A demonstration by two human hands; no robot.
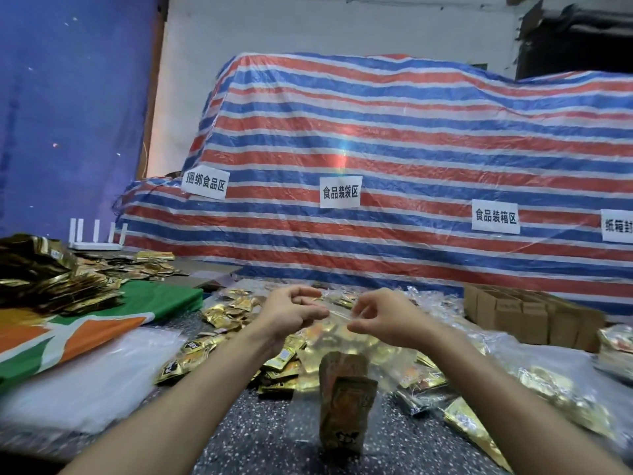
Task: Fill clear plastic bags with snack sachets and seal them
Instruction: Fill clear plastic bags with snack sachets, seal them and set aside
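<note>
**A:** Surface and surroundings?

**B:** Flat, hard, dark speckled bench [260, 437]. Behind it a red, white and blue striped tarpaulin [376, 132] drapes over a bulky stack and carries white paper labels [339, 192]. A blue sheet [68, 97] covers the left wall.

**A:** Clearance at the edges?

**B:** Left side: a stack of clear film [102, 371] and a green, orange and white cloth [102, 320] under a heap of gold foil packs [51, 282]. Right side: open cardboard boxes [527, 317]. Bare bench shows only at the near centre, between the forearms.

**A:** Task item?

**B:** The clear plastic bag [337, 318] is held above the bench centre, with gold sachets [342, 337] visible through its film. The left hand [294, 310] and right hand [380, 317] each hold its top edge. Each grip is clamped on the film, thumb against forefinger. Crinkled, glossy loose sachets [226, 313] lie spread beneath and beyond the hands.
</note>
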